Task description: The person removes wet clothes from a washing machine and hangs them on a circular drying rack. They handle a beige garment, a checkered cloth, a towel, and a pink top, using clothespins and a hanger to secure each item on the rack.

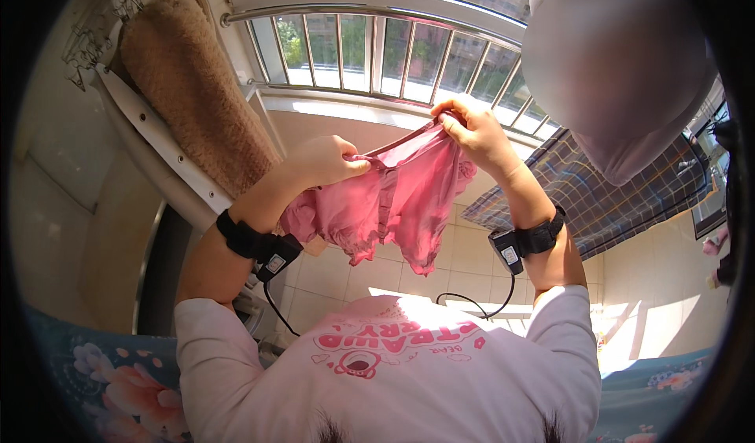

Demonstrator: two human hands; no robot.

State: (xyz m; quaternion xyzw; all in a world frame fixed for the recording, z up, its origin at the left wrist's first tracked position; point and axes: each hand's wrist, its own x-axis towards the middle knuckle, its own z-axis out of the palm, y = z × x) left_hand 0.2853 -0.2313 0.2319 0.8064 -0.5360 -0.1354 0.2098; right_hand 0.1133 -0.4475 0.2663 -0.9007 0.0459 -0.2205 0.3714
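A thin pink garment (407, 207) with ruffled edges and a darker pink placket hangs stretched between my two hands, in front of the window railing. My left hand (324, 160) pinches its upper edge on the left side, between thumb and fingers. Higher up and to the right, my right hand (472, 127) grips the other end of that edge. The edge slopes up from left to right. The garment's lower part hangs loose above the tiled floor. Each forearm wears a black strap with a small black device and a cable.
Ahead stands a metal window railing (407, 59). A brown fluffy textile (189, 95) and a pale cloth with eyelets (144, 118) hang at left, beside wire hangers (88, 47). At right hang a checked cloth (625, 195) and a pale item, partly blurred. Floral fabric (130, 390) lies low at left.
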